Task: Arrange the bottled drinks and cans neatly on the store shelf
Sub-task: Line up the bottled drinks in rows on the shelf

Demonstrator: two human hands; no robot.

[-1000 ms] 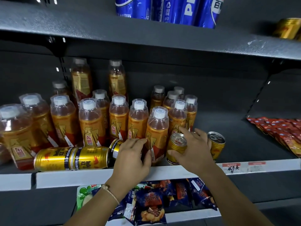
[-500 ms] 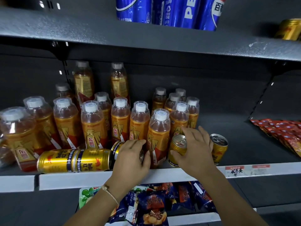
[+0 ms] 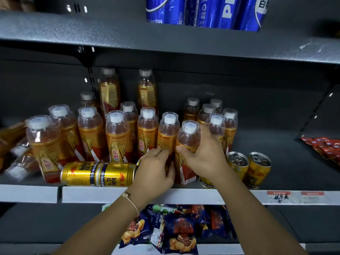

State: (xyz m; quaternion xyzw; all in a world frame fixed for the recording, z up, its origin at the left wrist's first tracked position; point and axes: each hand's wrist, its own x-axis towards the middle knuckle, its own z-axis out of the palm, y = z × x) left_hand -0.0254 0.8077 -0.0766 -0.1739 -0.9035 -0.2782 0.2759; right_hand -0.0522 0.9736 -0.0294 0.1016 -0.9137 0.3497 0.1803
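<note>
At the near shelf edge the left hand (image 3: 153,172) curls over the end of a lying gold can (image 3: 99,174); just right, the right hand (image 3: 203,157) wraps the front bottle (image 3: 186,150). Keep that bottle upright, slide it far into its row, clear of the two standing cans (image 3: 248,167)

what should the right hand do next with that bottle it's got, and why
Probably slide the bottle back into line. The right hand grips it at the shelf's front edge, ahead of the bottle row and beside the upright cans.
</note>
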